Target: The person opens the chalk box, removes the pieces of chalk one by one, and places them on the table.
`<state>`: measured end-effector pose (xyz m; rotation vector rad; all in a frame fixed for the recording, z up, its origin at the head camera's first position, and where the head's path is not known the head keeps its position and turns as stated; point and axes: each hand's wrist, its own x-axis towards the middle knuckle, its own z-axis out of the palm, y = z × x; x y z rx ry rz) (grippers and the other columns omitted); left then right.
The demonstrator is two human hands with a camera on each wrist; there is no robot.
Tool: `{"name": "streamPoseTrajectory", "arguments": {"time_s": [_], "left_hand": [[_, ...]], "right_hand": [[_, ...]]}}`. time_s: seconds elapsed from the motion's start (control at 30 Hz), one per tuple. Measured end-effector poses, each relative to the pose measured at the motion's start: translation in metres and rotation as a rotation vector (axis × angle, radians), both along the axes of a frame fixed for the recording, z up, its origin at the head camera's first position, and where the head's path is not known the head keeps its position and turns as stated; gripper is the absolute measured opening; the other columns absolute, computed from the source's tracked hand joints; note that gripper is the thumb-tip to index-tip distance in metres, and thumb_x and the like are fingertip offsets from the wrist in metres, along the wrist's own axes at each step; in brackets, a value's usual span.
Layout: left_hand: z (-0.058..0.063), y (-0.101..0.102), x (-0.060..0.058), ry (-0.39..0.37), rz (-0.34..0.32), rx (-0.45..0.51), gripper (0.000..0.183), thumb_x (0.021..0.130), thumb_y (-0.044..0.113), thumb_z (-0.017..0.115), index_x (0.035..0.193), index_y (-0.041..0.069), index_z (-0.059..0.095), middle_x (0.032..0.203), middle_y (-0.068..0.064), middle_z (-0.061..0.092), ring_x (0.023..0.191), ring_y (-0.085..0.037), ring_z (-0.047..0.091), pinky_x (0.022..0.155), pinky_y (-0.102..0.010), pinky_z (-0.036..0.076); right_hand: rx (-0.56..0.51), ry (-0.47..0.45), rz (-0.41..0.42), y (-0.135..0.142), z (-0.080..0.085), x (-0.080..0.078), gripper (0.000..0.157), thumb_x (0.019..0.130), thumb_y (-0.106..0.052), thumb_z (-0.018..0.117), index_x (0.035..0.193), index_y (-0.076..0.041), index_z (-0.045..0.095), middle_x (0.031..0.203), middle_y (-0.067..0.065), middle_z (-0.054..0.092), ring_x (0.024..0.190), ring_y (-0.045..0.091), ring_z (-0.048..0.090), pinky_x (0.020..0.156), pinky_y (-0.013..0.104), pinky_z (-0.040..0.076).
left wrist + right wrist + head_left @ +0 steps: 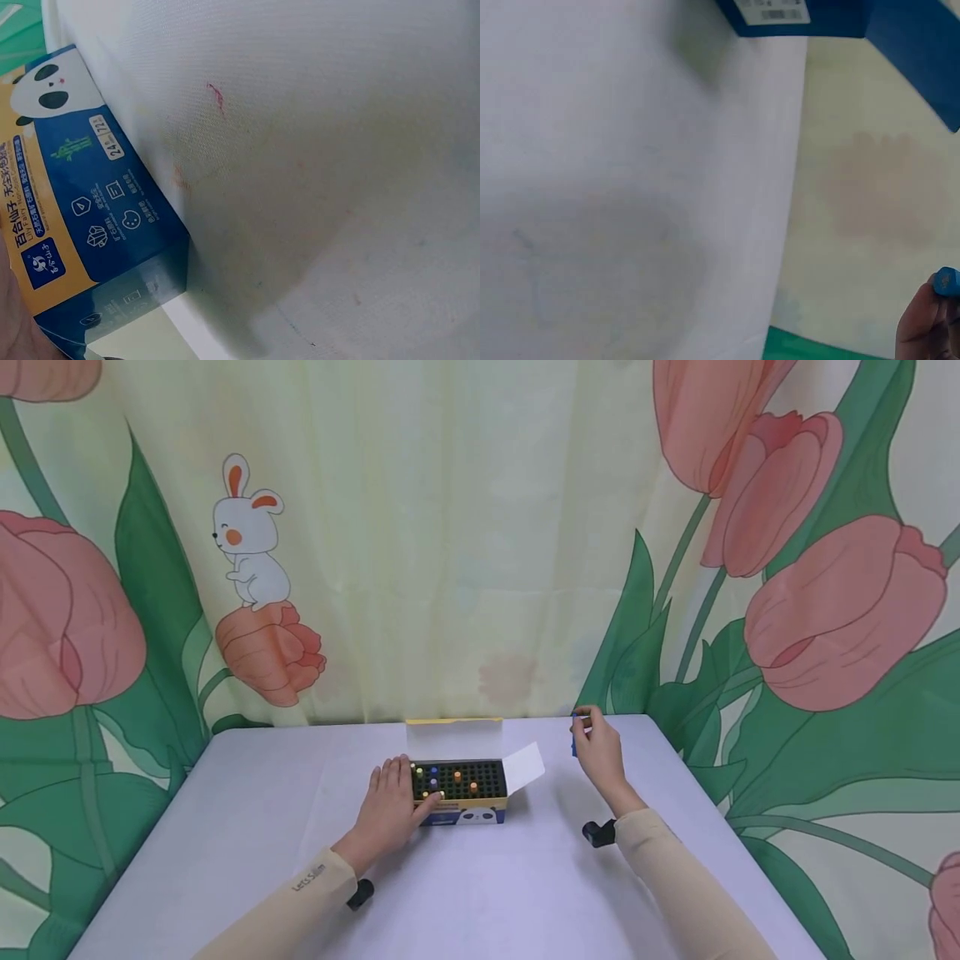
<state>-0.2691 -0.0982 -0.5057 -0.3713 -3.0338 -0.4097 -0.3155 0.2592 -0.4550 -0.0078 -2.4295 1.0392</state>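
Note:
A yellow and blue chalk box (482, 817) with a panda print stands open on the table, several coloured chalk sticks (457, 776) upright in its black grid insert (491, 770). My left hand (388, 810) rests on its left end, fingers straight along the side and thumb over the front rim. In the left wrist view, the palm edge lies beside the printed chalk box (112, 187). Right of the box and raised, my right hand (598, 752) pinches a blue chalk stick (574, 737), held upright. Its blue end (946, 281) shows at the right wrist view's edge.
The back lid (453, 739) of the box stands up, and a white side flap (523, 767) leans out to the right. A white cloth covers the table (300, 793). Behind its far edge hangs a tulip-printed curtain (465, 568).

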Motion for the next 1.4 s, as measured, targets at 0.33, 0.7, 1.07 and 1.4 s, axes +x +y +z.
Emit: {"name": "streamPoseTrajectory", "arguments": {"time_s": [0.33, 0.7, 1.07, 1.4], "left_hand": [[0.004, 0.001, 0.001, -0.004, 0.003, -0.007, 0.1, 0.103, 0.066, 0.043, 0.16, -0.012, 0.017, 0.164, -0.033, 0.025, 0.155, -0.046, 0.023, 0.127, -0.06, 0.014], [0.003, 0.002, 0.0, 0.002, 0.004, -0.005, 0.1, 0.103, 0.066, 0.045, 0.16, -0.012, 0.018, 0.164, -0.033, 0.026, 0.154, -0.046, 0.024, 0.127, -0.06, 0.014], [0.0, 0.001, 0.001, 0.013, 0.007, -0.006, 0.1, 0.103, 0.067, 0.043, 0.16, -0.011, 0.018, 0.165, -0.032, 0.026, 0.155, -0.045, 0.024, 0.127, -0.059, 0.014], [0.001, 0.001, 0.001, 0.02, 0.001, -0.013, 0.099, 0.103, 0.066, 0.043, 0.159, -0.012, 0.018, 0.164, -0.033, 0.026, 0.154, -0.046, 0.025, 0.127, -0.06, 0.015]], "right_hand": [[0.024, -0.09, -0.055, 0.025, -0.023, 0.0, 0.024, 0.109, -0.019, 0.049, 0.126, -0.005, 0.059, 0.103, 0.017, 0.071, 0.075, 0.025, 0.067, 0.06, 0.029, 0.053], [0.102, -0.286, -0.1, 0.055, -0.045, 0.002, 0.03, 0.108, -0.02, 0.045, 0.128, -0.002, 0.057, 0.112, 0.022, 0.068, 0.086, 0.028, 0.064, 0.072, 0.037, 0.052], [0.218, -0.399, -0.138, 0.069, -0.069, 0.01, 0.026, 0.106, -0.017, 0.05, 0.124, -0.003, 0.061, 0.109, 0.022, 0.071, 0.091, 0.033, 0.068, 0.077, 0.049, 0.054], [0.288, -0.43, -0.101, 0.075, -0.074, 0.012, 0.023, 0.103, -0.016, 0.053, 0.119, -0.002, 0.062, 0.104, 0.019, 0.071, 0.085, 0.03, 0.066, 0.072, 0.048, 0.054]]}}
